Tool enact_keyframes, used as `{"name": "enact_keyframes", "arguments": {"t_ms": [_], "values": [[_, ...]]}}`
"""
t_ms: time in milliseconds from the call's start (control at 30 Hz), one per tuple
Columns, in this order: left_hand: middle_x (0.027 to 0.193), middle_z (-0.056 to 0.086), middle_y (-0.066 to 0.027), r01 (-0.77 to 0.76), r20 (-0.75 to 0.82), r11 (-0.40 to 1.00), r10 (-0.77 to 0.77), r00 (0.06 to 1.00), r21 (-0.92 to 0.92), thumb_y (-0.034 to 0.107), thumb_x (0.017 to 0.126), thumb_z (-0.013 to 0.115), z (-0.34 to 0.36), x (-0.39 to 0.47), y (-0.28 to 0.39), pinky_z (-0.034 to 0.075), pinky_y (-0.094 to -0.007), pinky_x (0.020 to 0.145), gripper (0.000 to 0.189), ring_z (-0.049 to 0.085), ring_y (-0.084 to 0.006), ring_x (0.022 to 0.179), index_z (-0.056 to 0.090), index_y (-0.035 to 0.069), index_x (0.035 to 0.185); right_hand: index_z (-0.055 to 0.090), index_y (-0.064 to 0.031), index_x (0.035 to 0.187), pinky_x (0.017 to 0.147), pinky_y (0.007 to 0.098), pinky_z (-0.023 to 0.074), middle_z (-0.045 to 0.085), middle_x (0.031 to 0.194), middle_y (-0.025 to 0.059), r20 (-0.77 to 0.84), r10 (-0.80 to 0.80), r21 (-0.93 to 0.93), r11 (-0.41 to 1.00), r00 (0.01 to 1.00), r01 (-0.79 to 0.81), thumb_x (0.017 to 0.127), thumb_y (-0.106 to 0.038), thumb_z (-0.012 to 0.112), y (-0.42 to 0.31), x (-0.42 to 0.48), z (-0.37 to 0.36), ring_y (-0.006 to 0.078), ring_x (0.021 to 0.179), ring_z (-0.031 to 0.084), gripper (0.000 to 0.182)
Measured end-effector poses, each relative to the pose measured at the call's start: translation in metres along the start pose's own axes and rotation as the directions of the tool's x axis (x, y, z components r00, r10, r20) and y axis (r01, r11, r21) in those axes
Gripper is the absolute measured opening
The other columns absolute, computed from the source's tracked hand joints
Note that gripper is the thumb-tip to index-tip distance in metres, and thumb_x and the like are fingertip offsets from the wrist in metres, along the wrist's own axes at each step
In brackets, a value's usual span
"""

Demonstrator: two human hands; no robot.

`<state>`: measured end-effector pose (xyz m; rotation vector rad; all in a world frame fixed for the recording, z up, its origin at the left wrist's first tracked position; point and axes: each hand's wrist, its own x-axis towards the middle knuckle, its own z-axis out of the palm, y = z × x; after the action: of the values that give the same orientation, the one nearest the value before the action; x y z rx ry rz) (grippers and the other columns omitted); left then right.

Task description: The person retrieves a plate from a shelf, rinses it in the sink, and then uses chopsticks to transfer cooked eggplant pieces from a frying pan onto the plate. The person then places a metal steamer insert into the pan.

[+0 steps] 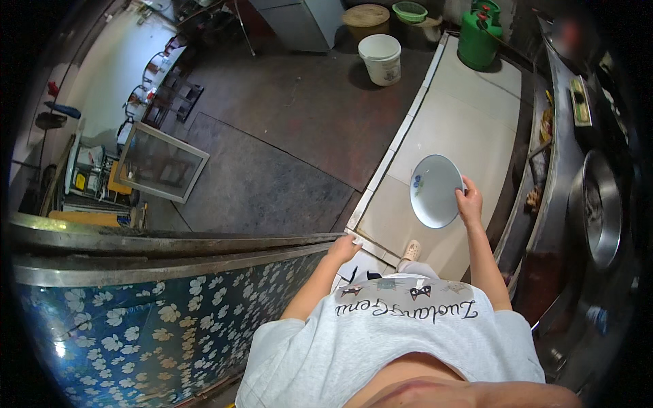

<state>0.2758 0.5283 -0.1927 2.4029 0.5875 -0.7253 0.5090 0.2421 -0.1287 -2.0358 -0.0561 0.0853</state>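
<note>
A pale oval plate with a blue flower and green leaves near its rim hangs over the light tiled floor. My right hand grips it by its right edge, thumb on the inner face. My left hand is low in front of me with curled fingers, close to the end of a metal-edged counter. Something small and whitish shows at its fingertips, but whether the hand holds it is unclear. Below the plate, one of my feet wears a beige clog.
Along the right runs a dark worktop with a large metal basin. Ahead are a green gas cylinder and a white bucket. A raised edge borders the tiles. At left, a framed screen leans by stacked items.
</note>
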Motion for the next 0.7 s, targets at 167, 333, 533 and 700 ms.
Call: {"name": "enact_keyframes", "arguments": {"t_ms": [167,333,533,700], "values": [[0.094,0.061,-0.0128,-0.179,-0.045,0.909,0.175,0.984,-0.377,0.044,0.082,0.051,-0.052,0.06,0.074,0.045,-0.0343,0.075,0.046,0.058,-0.0217,0.087,0.053,0.006,0.11,0.054,-0.0015,0.102,0.036,0.0236,0.0364,0.054,0.064,0.0014,0.116,0.252,0.39,0.878,0.961,-0.277,0.078,-0.015,0.057,-0.023,0.034,-0.001,0.0083,0.044,0.046,0.028],[0.097,0.059,-0.0039,0.077,0.221,0.584,0.178,0.959,-0.808,0.051,0.084,0.045,-0.117,0.079,0.117,0.042,-0.0335,0.072,0.049,0.057,-0.0154,0.085,0.044,0.013,0.115,0.053,-0.0005,0.096,0.029,0.0194,0.0329,0.054,0.066,0.0016,0.396,0.334,0.467,0.729,0.855,-0.501,0.08,-0.016,0.057,-0.051,0.06,0.021,0.0074,0.04,0.046,0.023],[0.091,0.058,-0.0052,0.004,0.1,0.331,0.272,0.957,-0.943,0.027,0.081,0.052,-0.172,0.148,0.105,0.048,-0.0302,0.062,0.032,0.057,-0.0153,0.071,0.048,0.012,0.109,0.053,-0.0053,0.1,0.033,0.0205,0.0371,0.054,0.067,0.0001,0.485,0.242,0.471,0.737,0.84,-0.485,0.081,-0.018,0.057,-0.087,0.131,0.082,0.0084,0.045,0.05,0.024],[0.086,0.06,-0.0063,-0.066,-0.042,0.389,0.071,0.997,-0.919,0.047,0.083,0.047,-0.218,0.237,0.058,0.048,-0.0292,0.058,0.045,0.056,-0.0152,0.07,0.057,0.005,0.098,0.055,-0.0054,0.098,0.035,0.0211,0.042,0.056,0.069,-0.0007,0.489,0.084,0.468,0.815,0.869,-0.342,0.082,-0.017,0.057,-0.148,0.197,0.169,0.0079,0.047,0.052,0.02]]}}
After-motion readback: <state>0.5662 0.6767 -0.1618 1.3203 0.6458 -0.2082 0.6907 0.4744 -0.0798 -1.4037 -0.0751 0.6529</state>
